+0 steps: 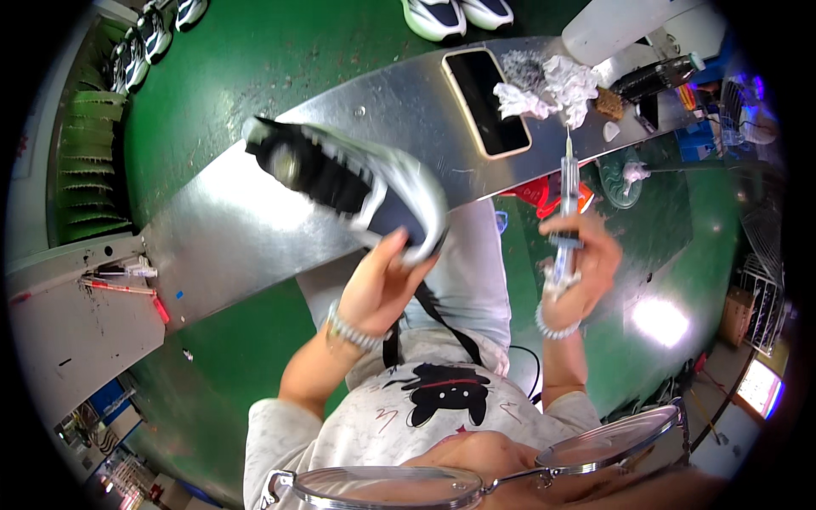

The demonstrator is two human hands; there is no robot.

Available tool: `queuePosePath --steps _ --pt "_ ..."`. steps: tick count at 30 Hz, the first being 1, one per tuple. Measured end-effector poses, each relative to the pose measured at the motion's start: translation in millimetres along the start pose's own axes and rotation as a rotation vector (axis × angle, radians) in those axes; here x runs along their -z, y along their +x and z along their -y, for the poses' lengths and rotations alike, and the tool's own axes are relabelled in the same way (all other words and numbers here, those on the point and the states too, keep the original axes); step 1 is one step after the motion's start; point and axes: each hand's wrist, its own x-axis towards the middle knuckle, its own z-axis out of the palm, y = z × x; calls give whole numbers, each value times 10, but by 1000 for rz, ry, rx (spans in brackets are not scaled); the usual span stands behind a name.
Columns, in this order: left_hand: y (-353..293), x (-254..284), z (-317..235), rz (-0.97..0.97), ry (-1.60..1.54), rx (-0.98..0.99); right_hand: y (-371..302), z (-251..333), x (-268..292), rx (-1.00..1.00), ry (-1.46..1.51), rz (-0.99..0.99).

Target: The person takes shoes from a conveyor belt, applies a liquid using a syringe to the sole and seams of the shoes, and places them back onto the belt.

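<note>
Shoe and syringe are both up in the air, one in each hand. The left hand pinches the shoe by its toe end, with the thumb on top. The shoe is white with black and dark blue parts, looks a bit blurry, and is tilted over the shiny metal bench, with its black opening up and to the left. The right hand has its fingers curled around the clear syringe, and the thin needle points up toward the far side. A phone with a black screen lies on the bench, between the shoe and the syringe. Right beside it are crumpled white papers. Near those are a small brown sponge and a dark bottle on its side. Two more shoes sit past the bench, on a green surface.
</note>
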Motion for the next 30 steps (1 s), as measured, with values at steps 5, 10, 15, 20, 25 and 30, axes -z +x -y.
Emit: queuePosePath --steps 5,10,15,20,25,30 --pt "-974 1158 -104 -177 174 -200 718 -695 319 -128 -75 38" --pt "-1507 1653 -1035 -509 753 -548 1182 -1271 262 -174 -152 18" --pt "-745 1475 -1539 -607 554 -1060 1061 -1249 -25 -331 -121 -43" --pt "-126 1312 -1852 -97 659 -1121 588 -889 -146 -119 -336 75" --pt "-120 1285 -1908 -73 713 -1089 217 -519 -608 46 -317 338" --pt "-61 1362 -1914 -73 706 -1069 111 -472 -902 80 -234 480"
